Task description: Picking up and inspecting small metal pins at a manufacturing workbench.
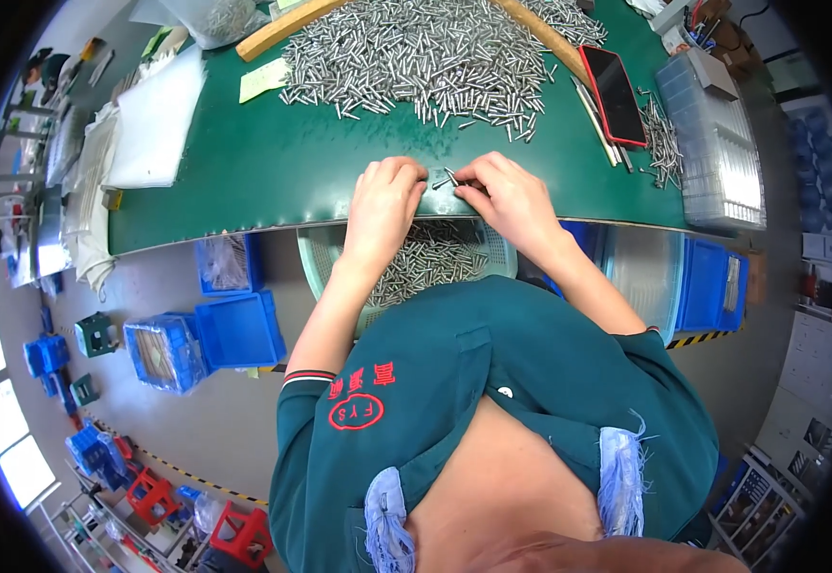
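Observation:
Both my hands are at the near edge of the green tabletop (282, 177). Between them lie a couple of small silvery metal pins (445, 179). The thumb and forefinger of my right hand (512, 199) are closed at these pins, gripping at least one end. My left hand (383, 205) rests just to the left with its fingers curled together; whatever they may hold is hidden. A big heap of the same pins (416, 62) covers the back of the table. Below the edge, between my forearms, a pale green basket (316, 258) contains many more pins.
Wooden bars (287, 29) border the heap. To the right are a red-edged phone (613, 95), pens (597, 124), a smaller pin pile (662, 143) and clear plastic boxes (717, 143). White sheets (158, 119) lie at left. Blue bins (239, 329) stand on the floor.

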